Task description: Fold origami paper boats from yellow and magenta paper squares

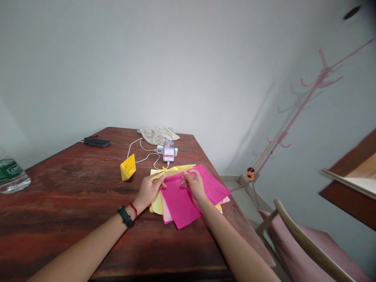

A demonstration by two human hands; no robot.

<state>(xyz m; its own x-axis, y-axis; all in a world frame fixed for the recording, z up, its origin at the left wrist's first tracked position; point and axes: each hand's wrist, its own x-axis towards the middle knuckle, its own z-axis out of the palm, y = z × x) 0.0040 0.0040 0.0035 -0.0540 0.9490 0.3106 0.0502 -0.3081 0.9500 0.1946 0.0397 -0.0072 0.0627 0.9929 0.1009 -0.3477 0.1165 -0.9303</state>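
A folded pale yellow paper [176,169] is held over a stack of coloured sheets, with a magenta sheet [185,203] on top. My left hand [151,189] pinches the yellow paper's left end, its fingers closed. At the right, my right hand [194,184] is beside the paper's lower edge, above the magenta sheet; its fingers are bent and partly apart, and whether they touch the paper is unclear. A folded yellow paper boat [128,167] sits on the table to the left.
Behind the stack a phone [168,151] stands by a white power bank with cables, near a crumpled cloth [158,135]. A dark device [96,142] and a water bottle [13,172] are leftward. A chair [311,243] is right of the wooden table [73,203].
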